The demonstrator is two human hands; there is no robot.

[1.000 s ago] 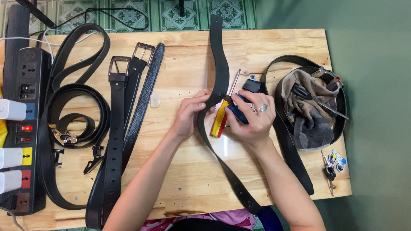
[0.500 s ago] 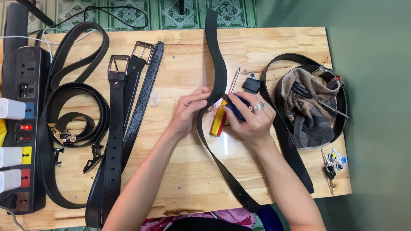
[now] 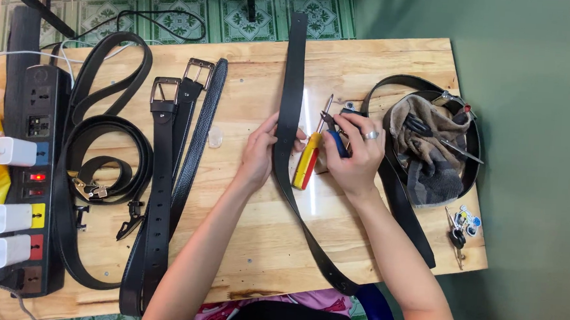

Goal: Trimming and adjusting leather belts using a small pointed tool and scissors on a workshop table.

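A long black belt (image 3: 294,81) runs from the table's far edge down past its near edge. My left hand (image 3: 259,150) pinches this belt at mid-table. My right hand (image 3: 353,152), with a ring on one finger, grips blue-handled pliers (image 3: 334,135) right next to the belt. A screwdriver with a red and yellow handle (image 3: 307,160) lies on the wood between my two hands.
Several black belts with buckles (image 3: 160,172) lie at the left of the wooden table (image 3: 241,236), beside a black power strip (image 3: 34,164) with white chargers. At the right, a coiled belt rings a grey cloth (image 3: 430,156) with scissors; keys (image 3: 460,225) lie near the edge.
The belt has slid a little toward the far edge under my hands. Both hands stay at the same spot on the table.
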